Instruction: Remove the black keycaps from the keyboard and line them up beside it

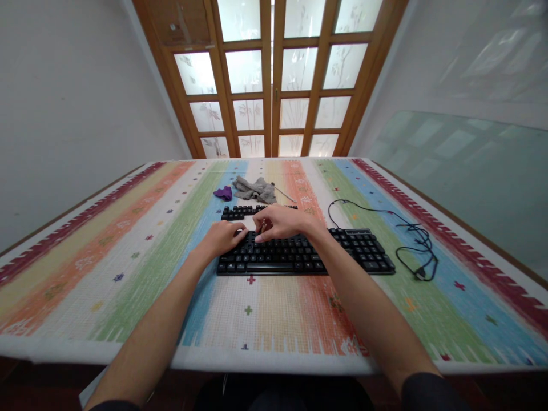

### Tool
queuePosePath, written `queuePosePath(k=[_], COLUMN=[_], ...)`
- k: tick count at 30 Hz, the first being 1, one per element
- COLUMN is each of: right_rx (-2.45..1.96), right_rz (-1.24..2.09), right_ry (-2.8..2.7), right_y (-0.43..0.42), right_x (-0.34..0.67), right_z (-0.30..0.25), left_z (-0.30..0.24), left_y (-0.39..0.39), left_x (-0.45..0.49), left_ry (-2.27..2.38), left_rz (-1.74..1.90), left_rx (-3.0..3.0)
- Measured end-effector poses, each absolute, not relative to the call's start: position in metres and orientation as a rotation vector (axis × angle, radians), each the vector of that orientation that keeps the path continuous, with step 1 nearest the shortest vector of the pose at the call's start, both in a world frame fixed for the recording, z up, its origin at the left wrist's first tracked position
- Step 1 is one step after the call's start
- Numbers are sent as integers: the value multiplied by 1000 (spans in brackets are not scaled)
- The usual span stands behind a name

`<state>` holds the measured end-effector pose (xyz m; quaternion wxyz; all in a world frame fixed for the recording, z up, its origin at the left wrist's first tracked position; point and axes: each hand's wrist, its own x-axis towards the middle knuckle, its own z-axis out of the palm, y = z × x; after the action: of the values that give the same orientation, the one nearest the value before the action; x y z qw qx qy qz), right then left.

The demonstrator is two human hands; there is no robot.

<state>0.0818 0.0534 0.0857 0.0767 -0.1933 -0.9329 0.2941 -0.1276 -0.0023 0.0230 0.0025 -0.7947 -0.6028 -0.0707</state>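
A black keyboard (278, 257) lies on the striped tablecloth in front of me. My left hand (225, 237) grips its back left corner, with the fingers partly hidden. Over the keyboard's upper left keys, my right hand (280, 222) is bent down in a pinch. Something small and shiny shows between its fingers, too little of it to name. Behind the keyboard, several loose black keycaps (233, 214) stand in rows, partly covered by my right hand.
A crumpled grey cloth (256, 189) and a small purple cloth (223, 193) lie farther back. Next to the grey cloth is a thin rod (285, 193). The keyboard's black cable (417, 242) loops across the right side. Wooden glass doors (274, 85) stand behind the table.
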Motion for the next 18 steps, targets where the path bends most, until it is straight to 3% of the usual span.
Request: queuePosePath(k=[11, 18], right_rx=[-716, -827], right_rz=[642, 664], right_ry=[-2700, -2602], right_y=[46, 50], right_x=[71, 67], right_z=[81, 74], left_z=[23, 19], left_y=[-2, -1], left_x=[-128, -130], left_ry=[-1882, -1851], left_rz=[-189, -210], left_rx=[-2487, -2491])
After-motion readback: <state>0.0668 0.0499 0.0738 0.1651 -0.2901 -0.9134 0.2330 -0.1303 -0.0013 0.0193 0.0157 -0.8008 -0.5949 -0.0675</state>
